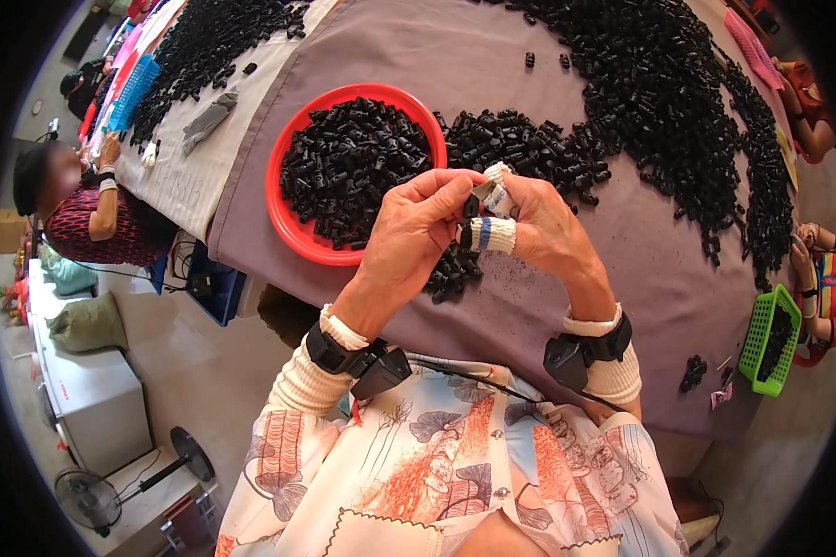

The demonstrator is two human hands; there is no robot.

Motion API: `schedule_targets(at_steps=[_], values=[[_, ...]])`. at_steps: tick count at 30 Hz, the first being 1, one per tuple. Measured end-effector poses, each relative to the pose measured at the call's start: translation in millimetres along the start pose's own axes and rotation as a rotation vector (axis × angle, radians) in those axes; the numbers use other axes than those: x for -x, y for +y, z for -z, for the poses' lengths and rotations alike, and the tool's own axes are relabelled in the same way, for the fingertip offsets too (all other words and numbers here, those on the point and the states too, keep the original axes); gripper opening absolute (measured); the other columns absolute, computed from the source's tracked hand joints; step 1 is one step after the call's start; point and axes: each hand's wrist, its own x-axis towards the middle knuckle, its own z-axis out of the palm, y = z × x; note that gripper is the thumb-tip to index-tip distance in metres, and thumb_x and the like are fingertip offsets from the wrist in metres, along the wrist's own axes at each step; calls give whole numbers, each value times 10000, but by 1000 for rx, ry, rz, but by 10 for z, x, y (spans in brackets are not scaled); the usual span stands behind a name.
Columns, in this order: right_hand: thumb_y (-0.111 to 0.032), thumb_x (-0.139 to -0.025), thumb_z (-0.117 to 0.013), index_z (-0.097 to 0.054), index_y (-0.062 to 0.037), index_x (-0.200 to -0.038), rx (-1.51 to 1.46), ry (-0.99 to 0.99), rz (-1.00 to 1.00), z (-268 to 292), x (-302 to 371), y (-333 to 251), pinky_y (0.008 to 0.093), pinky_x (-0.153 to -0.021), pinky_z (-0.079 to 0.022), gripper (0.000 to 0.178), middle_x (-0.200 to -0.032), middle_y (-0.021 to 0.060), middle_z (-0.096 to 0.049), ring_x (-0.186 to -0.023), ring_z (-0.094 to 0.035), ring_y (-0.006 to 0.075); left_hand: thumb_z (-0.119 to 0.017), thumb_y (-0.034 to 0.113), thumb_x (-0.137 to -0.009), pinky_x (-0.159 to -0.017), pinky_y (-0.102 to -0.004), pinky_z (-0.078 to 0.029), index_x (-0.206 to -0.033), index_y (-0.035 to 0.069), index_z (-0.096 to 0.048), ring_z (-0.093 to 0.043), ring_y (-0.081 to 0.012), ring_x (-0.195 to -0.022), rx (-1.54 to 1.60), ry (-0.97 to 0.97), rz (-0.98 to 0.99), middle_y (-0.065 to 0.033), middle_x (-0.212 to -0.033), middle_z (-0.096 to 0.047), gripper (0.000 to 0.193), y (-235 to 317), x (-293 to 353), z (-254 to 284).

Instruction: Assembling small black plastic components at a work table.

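Observation:
Both hands meet over the table beside a red basin [276,176] heaped with small black plastic parts [353,162]. My left hand [416,223] is closed, thumb and forefinger pinched together, its fingertips touching those of my right hand. My right hand [553,227] is also closed, with white cloth wraps [494,235] around its thumb and a finger. Whatever sits between the fingertips is too small and covered to make out. Behind and below the hands lies a loose pile of the same black parts [520,144].
More black parts [655,111] spread over the mauve tablecloth [390,51]. At the right edge stands a green basket [778,339], near a few loose parts [693,373]. Co-workers sit left and right; one person [102,209] works at a pale-covered table with a blue basket [135,93].

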Motion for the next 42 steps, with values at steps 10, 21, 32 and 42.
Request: schedule_targets(at_steps=[10, 21, 32, 42], values=[[-242, -708, -693, -522, 31, -763, -74, -28, 21, -45, 17, 46, 317, -537, -401, 327, -613, 95, -484, -551, -452, 178, -557, 132, -897, -669, -221, -511, -991, -16, -607, -601, -82, -763, -62, 9, -50, -53, -887, -633, 182, -24, -6, 8], [-220, -713, -692, -542, 22, -768, -36, 15, 44, -69, 57, 27, 317, -510, -397, 290, -574, 89, -490, -515, -449, 169, -566, 127, -892, -635, -209, -492, -975, -15, -616, -583, -66, -722, -20, 36, -25, -38, -863, -634, 172, -15, 11, -17], [-301, -664, -720, -537, 22, -746, -21, 27, 37, -47, 12, 98, 322, -518, -392, 380, -607, 97, -505, -534, -469, 182, -551, 141, -902, -612, -213, -491, -980, -19, -608, -582, -75, -706, 21, 22, -6, -44, -833, -631, 186, -42, 6, 2], [-248, -737, -690, -571, 21, -825, -49, 3, 68, -17, 50, 92, 306, -533, -414, 307, -609, 90, -527, -543, -487, 158, -572, 135, -890, -604, -200, -482, -968, 1, -623, -575, -63, -710, -27, 25, -19, -25, -842, -623, 163, -15, -7, 41]])
